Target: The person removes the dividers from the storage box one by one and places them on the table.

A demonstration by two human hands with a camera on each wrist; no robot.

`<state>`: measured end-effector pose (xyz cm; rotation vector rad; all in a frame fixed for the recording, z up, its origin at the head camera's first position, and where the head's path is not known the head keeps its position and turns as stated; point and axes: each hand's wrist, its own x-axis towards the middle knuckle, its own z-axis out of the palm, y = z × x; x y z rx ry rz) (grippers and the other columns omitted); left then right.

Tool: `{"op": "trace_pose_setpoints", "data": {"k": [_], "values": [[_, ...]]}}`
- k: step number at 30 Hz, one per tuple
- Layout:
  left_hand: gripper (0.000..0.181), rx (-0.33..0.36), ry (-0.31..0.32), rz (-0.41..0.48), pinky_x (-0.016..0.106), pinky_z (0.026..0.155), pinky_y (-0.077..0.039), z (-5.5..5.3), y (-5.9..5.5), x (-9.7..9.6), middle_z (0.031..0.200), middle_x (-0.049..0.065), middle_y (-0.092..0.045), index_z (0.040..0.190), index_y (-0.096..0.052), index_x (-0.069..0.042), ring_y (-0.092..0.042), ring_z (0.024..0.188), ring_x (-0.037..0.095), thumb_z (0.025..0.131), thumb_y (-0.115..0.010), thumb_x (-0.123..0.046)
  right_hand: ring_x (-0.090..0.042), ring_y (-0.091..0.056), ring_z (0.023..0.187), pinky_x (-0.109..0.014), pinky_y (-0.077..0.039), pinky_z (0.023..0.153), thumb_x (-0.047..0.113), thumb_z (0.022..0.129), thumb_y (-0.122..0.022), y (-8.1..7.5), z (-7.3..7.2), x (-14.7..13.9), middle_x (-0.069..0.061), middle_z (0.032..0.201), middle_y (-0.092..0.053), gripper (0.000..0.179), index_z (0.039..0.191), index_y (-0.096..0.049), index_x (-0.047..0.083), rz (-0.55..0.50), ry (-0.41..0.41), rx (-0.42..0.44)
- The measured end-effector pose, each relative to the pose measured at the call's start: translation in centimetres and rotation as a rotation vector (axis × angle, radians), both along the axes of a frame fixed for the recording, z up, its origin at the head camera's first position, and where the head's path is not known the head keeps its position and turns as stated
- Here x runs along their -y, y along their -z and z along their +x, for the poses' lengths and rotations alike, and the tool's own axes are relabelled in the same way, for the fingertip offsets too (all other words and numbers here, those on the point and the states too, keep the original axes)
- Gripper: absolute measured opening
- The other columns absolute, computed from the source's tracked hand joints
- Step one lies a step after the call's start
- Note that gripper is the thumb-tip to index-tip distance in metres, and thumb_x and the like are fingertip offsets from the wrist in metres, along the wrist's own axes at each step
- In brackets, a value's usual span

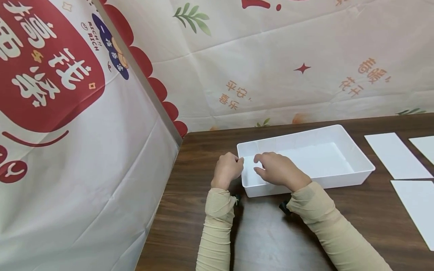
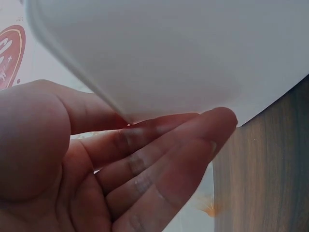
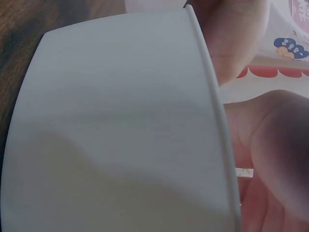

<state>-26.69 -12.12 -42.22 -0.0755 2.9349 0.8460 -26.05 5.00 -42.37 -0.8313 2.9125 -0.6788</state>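
Note:
A white rectangular plastic tray (image 1: 339, 184) with an open top stands on the brown wooden table. At its left short end, my left hand (image 1: 226, 170) grips the wall, the thumb by the rim and the fingers along the outside. The left wrist view shows the tray wall (image 2: 145, 58) above that hand (image 2: 135, 169), the thumb tip hidden. Over the tray's left part reaches my right hand (image 1: 278, 169), fingers loosely bent, thumb and forefinger apart. Nothing is visible between them. In the right wrist view, the tray's front wall (image 3: 116, 121) covers part of this hand (image 3: 280, 145).
Flat white rectangular panels (image 1: 396, 156) lie on the table (image 1: 190, 210) to the right of the tray, one (image 1: 417, 207) nearer the front. White printed cloth (image 1: 271, 75) hangs behind the table, and more cloth (image 1: 118, 169) hangs along its left edge.

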Motion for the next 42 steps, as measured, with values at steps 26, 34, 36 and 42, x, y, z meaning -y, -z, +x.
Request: {"op": "trace_pose_setpoints", "data": {"k": [26, 34, 36, 42], "values": [[0.046, -0.001, 0.025, 0.000, 0.026, 0.047, -0.035, -0.05, 0.10, 0.10, 0.052, -0.002, -0.049, 0.057, -0.059, -0.012, -0.046, 0.051, 0.014, 0.100, -0.055, -0.029, -0.026, -0.064, 0.070, -0.044, -0.051, 0.059, 0.005, 0.086, -0.061, 0.75, -0.03, 0.48, -0.012, 0.082, -0.068, 0.007, 0.087, -0.068, 0.002, 0.043, 0.055, -0.125], [0.048, -0.040, 0.040, -0.025, 0.027, 0.048, -0.035, -0.05, 0.17, 0.12, 0.052, -0.003, -0.048, 0.054, -0.056, -0.012, -0.047, 0.053, 0.015, 0.099, -0.055, -0.028, -0.020, -0.053, 0.059, -0.039, -0.044, 0.052, 0.003, 0.085, -0.060, 0.77, -0.04, 0.51, -0.007, 0.071, -0.060, 0.010, 0.075, -0.061, 0.007, 0.028, 0.052, -0.137], [0.047, -0.039, 0.038, -0.024, 0.027, 0.048, -0.035, -0.06, 0.18, 0.14, 0.053, -0.003, -0.048, 0.054, -0.056, -0.013, -0.047, 0.053, 0.015, 0.099, -0.055, -0.028, -0.020, -0.052, 0.059, -0.039, -0.043, 0.052, 0.003, 0.085, -0.059, 0.76, -0.04, 0.52, -0.006, 0.071, -0.060, 0.011, 0.075, -0.061, 0.007, 0.029, 0.053, -0.133], [0.048, -0.039, 0.037, -0.028, 0.026, 0.049, -0.035, -0.08, 0.22, 0.15, 0.052, -0.003, -0.046, 0.053, -0.053, -0.014, -0.047, 0.054, 0.015, 0.099, -0.055, -0.028, -0.019, -0.052, 0.059, -0.038, -0.043, 0.052, 0.003, 0.085, -0.059, 0.82, -0.09, 0.48, -0.005, 0.071, -0.060, 0.012, 0.074, -0.061, 0.008, 0.028, 0.056, -0.125]]}}
